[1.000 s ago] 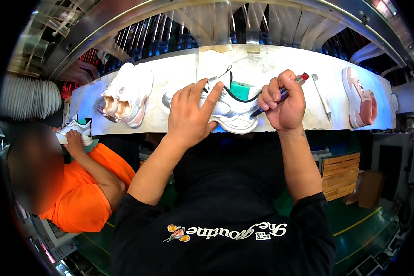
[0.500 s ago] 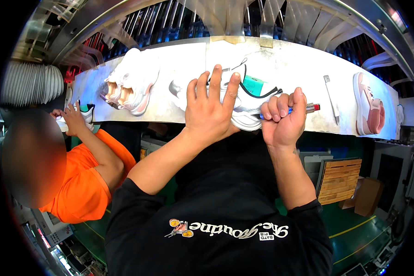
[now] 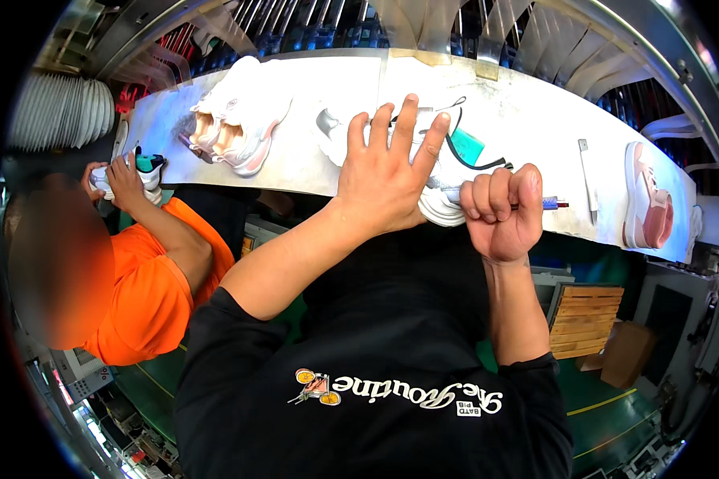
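Note:
My left hand [image 3: 387, 180] lies flat, fingers spread, on a white shoe [image 3: 447, 203] at the near edge of the pale conveyor bench [image 3: 527, 120]. My right hand [image 3: 502, 211] is closed in a fist around a pen-like tool [image 3: 547, 203] with a blue and red tip that points right, just beside the shoe's toe. A black cord and a teal patch [image 3: 465, 148] show past my left fingers. Most of the shoe is hidden under my left hand.
A white and pink pair of shoes [image 3: 236, 124] lies to the left on the bench, another pink-soled shoe [image 3: 647, 199] to the far right, a thin metal tool [image 3: 587, 172] between. A person in orange [image 3: 144, 279] at my left handles a shoe [image 3: 140, 172]. A wooden pallet [image 3: 587, 319] stands lower right.
My view has tilted, so bench and shoe sit lower in the picture. My right hand turned the tool from upright to pointing sideways and dropped to the bench edge. Left hand stays on the shoe.

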{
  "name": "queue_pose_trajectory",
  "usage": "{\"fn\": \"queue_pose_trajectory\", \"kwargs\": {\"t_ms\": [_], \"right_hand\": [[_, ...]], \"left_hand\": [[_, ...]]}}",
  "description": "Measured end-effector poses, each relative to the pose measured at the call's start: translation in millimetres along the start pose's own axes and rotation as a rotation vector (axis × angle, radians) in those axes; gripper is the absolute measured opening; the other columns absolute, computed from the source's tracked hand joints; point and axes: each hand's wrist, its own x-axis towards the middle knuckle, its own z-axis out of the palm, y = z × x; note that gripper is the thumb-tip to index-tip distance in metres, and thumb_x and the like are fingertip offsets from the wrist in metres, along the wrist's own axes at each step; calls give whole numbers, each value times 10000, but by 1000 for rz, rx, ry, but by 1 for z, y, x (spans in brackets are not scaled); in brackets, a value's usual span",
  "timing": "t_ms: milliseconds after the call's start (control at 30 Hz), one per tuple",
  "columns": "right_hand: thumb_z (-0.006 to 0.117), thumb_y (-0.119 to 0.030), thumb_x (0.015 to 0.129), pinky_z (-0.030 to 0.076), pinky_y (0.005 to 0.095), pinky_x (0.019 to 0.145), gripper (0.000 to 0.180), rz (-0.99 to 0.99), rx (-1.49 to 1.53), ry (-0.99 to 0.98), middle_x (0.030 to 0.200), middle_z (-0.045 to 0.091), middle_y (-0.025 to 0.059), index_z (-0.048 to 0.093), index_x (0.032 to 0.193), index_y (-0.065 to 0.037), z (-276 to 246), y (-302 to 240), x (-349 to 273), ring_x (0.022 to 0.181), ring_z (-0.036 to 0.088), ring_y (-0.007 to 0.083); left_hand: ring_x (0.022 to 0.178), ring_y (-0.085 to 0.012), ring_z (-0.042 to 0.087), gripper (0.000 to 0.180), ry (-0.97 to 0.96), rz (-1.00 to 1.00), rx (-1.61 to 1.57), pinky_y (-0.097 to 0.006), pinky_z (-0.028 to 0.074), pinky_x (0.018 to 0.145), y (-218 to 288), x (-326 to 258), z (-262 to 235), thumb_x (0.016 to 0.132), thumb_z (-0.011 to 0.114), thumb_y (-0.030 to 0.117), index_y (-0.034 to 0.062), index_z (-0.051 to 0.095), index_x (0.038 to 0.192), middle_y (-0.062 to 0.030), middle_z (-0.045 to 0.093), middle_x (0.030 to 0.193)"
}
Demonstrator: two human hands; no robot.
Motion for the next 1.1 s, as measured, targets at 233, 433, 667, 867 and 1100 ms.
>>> {"fn": "queue_pose_trajectory", "kwargs": {"t_ms": [233,433,667,867,1100], "right_hand": [[477,-343,1205,382,338,629,383,-42,33,574,665,375,-22,395,874,-167,28,2,12,599,366,131],[402,-299,1207,375,336,598,364,-23,85,35,645,360,-1,356,874,-159,-1,3,0,567,334,126],[445,-292,1201,402,332,587,367,-87,-77,367,640,377,3,395,871,-141,27,8,4,563,377,129],[428,-280,1204,378,329,586,337,-53,-169,303,656,378,-7,398,894,-151,36,11,-3,575,353,124],[450,-195,1168,374,359,615,232,-22,-98,-55,666,382,18,407,949,-131,20,9,3,588,358,153]], "left_hand": [[1308,-473,530,1098,-66,-29,-5,-650,386,1077,3,5,-2,677,898,453,74,497,1626,-318,527,1521],[1309,-468,528,1082,-40,-22,55,-650,386,1084,1,2,2,683,894,419,59,495,1622,-307,509,1535],[1396,-534,494,1138,-28,10,20,-714,355,1120,-3,-7,3,697,913,509,48,468,1637,-340,453,1608],[1461,-593,433,1281,70,-23,-68,-809,272,1135,11,-18,9,684,909,654,17,400,1671,-366,407,1647],[1402,-518,500,1134,-6,-32,-118,-734,312,1139,8,-6,5,707,912,575,19,506,1608,-325,457,1625]]}}
